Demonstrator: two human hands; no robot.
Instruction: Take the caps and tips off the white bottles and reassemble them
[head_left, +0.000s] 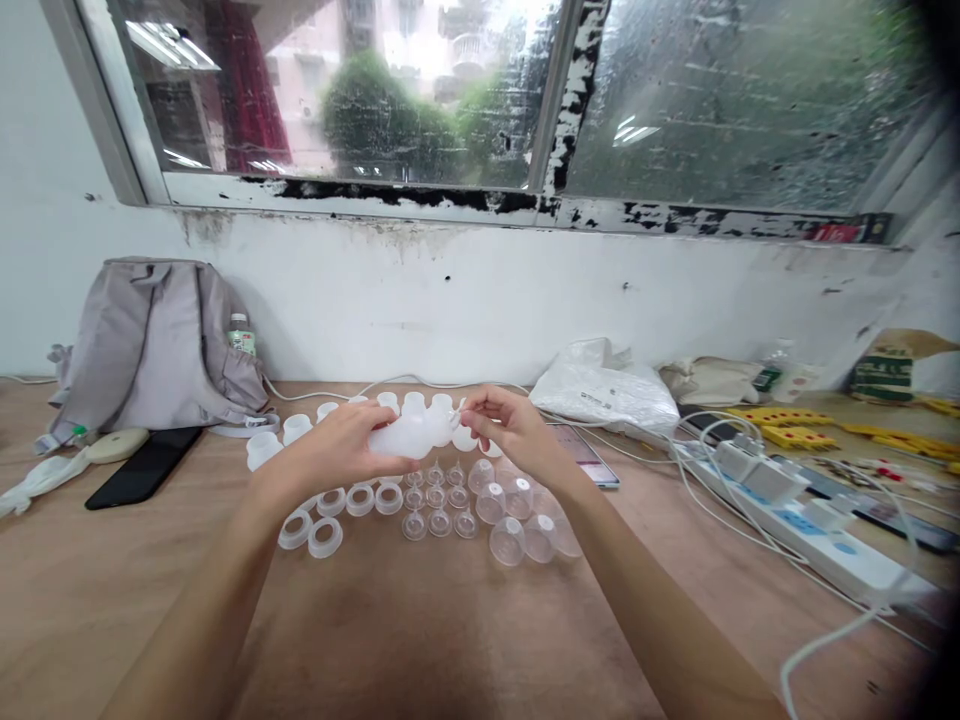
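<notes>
Head view: one bottle (409, 435) lies on its side above the middle of the tabletop (375, 630), in the grasp of the left hand (330, 440), thumb below and fingers over it. At the bottle's right end, the right hand (516, 430) pinches a small pale piece (455, 417), too small to identify.

Beyond the hands, more bottles (263, 448) form a line toward the far edge; the hands cover some, so I cannot count them all. Nearer the near edge are at least five rings (325, 537), nine teats (440, 523) in three rows of three, and at least six caps (508, 541), some behind the right forearm.

Plain wood shows between the forearms, from these parts toward the near edge. Along the far edge, against the wall, are one backpack (150, 340) toward the left corner and one plastic bag (600, 385) right of centre. One power strip (817, 540) with loose cords (720, 500) takes up the right side.
</notes>
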